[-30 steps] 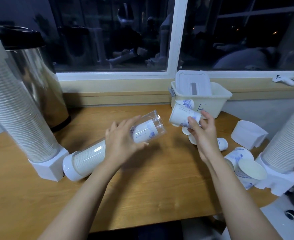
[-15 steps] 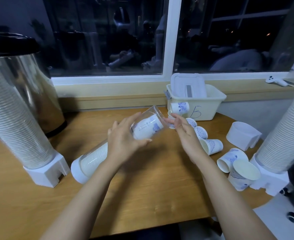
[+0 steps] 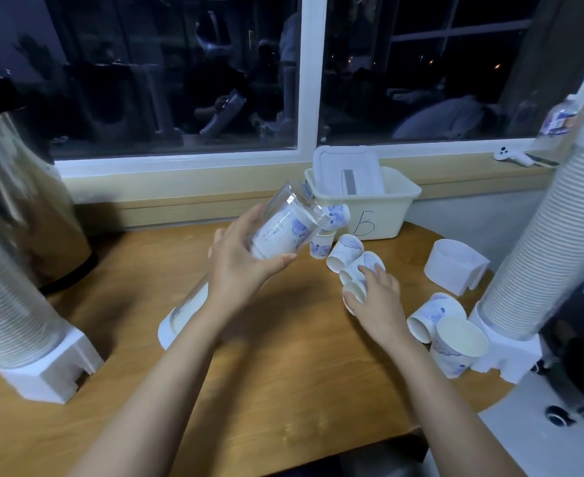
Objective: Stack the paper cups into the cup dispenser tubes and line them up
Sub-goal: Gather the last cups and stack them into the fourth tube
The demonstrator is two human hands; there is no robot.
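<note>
Still gripping the dispenser tube point(image 3: 294, 204) with the left hand point(image 3: 246, 266), fingers wrapped round the upper half, thumb point(image 3: 277, 261) underneath. Tipped up a bit steeper than half a second back, open mouth raised toward the cream bin point(image 3: 387, 215) marked B, white base end down on the wooden surface point(image 3: 283, 373). Stacked cups point(image 3: 280, 232) with blue print sitting inside, top one just short of the mouth.

Biggest change over on the right hand point(image 3: 376, 304): no longer up at the tube mouth, now dropped onto the loose cups point(image 3: 345, 251) lying on their sides just in front of the bin. Fingers point(image 3: 369, 271) curled over the nearest cup point(image 3: 354, 291), thumb at its rim, so holding that one; index tip touching the cup behind it.

Two more cups point(image 3: 431, 315) further right, beside the full tube on the right point(image 3: 552, 228). Spare white base point(image 3: 455, 266) behind those. Full tube on the left point(image 3: 5, 287) upright near the surface's left edge. View shifted up and left a little since then.
</note>
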